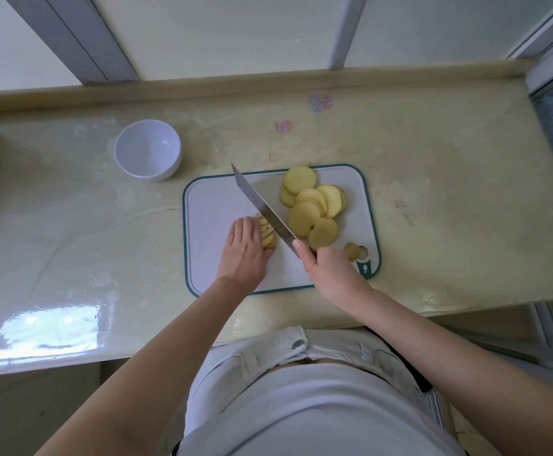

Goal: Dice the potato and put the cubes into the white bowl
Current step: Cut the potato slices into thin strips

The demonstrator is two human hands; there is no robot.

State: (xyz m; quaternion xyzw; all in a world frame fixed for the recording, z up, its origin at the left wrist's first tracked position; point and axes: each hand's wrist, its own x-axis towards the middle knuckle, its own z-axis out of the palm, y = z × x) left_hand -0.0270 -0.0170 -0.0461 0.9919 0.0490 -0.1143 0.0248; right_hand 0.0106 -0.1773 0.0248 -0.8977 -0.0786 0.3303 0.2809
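My left hand [244,248] lies over a fanned stack of slices [267,233], fingers together and pressing it flat on the board [209,205]; it pins the stack down and does not curl round it. My right hand [324,261] is wrapped tight round the handle of the knife [262,205], thumb up by the heel of the blade. The blade runs away from me at a slant, its edge just beside my left fingertips, touching or nearly touching the stack.

To the right of the blade the rest of the potato lies as loose slices [311,205], overlapping in a heap, with an end piece [352,250] near the board's corner. The bowl [148,149] stands on the table [449,192] off to the left, well apart from the board, with nothing in it.

I judge I am at the middle step: rounds are done, and this stack is being cut into strips. No cubes exist yet. The next cut calls for my left fingertips tucked back from the edge and a straight downward stroke, since thin wet slices could slide under pressure.
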